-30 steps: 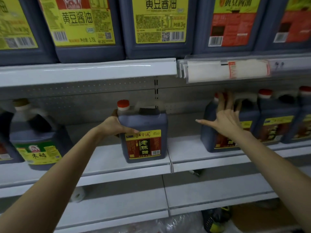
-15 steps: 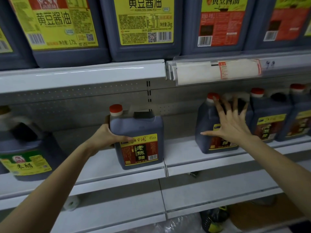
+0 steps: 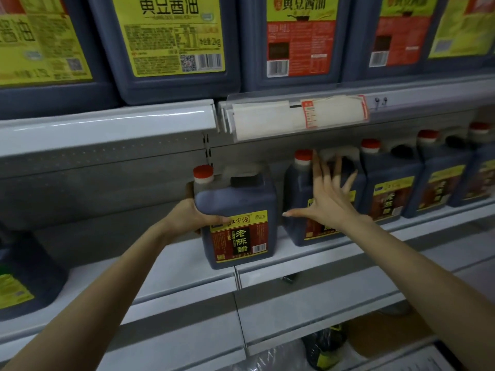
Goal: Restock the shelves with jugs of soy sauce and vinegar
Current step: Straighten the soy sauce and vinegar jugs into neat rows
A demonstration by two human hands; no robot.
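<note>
- My left hand (image 3: pixel 187 218) grips the vinegar jug (image 3: pixel 238 223) by its left edge. The thumb lies across the front just above the label, and the other fingers wrap behind, where I cannot see them.
- That jug stands upright on the middle shelf (image 3: pixel 294 261), near the front lip, over the seam between two shelf panels. I judge the side grip suits sliding it rather than lifting it.
- My right hand (image 3: pixel 329 207) is flat, its fingers (image 3: pixel 318 172) spread wide over the front of the neighbouring jug (image 3: pixel 294 199). I cannot confirm that it actually touches.
- A gap shows between my right thumb tip and the held jug, so the two jugs stand apart.
- I read the splayed palm as a brace, steadying the row (image 3: pixel 391 188) beyond my right fingers while the left hand brings its jug alongside.
- Above both hands, large soy sauce jugs (image 3: pixel 171 49) fill the upper shelf.
</note>
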